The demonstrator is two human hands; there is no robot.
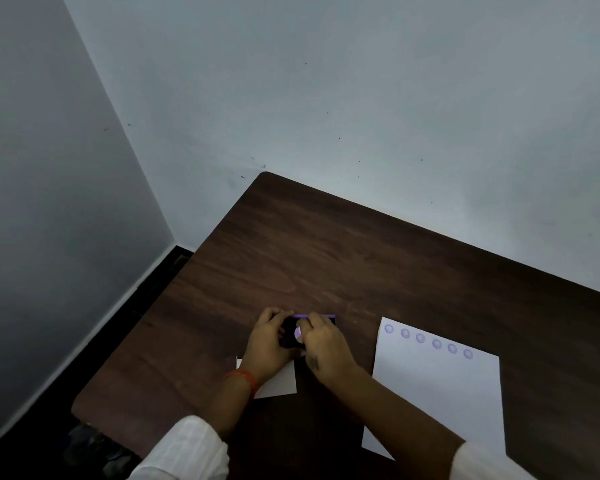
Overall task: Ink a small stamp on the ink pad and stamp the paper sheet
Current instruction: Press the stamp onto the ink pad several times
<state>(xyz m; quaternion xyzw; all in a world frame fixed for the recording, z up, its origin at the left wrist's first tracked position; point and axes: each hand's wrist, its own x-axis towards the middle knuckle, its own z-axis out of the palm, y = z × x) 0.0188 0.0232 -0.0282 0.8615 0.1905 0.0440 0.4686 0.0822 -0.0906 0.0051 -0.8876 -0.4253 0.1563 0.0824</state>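
Item: stamp (298,333), pinched in my right hand (323,348) on the ink pad (293,336), which my left hand (267,344) steadies. Paper sheet (437,386) at three o'clock (six prints). Risk: over-inking smears; pad slides on tabletop (326,258).

Most of the ink pad (293,336) lies hidden under both hands; only a dark patch and its purple far edge show. The stamp (298,333) is a small pale purple spot between the fingers (314,322) of the right hand (321,348), its shape too small to tell. The left hand (267,344) covers part of a white scrap (281,384). The marks (437,344) on the sheet (437,393) are blurred circles, unreadable. The right forearm hides the sheet's near left corner. The desk (326,258) is cut off right and below.
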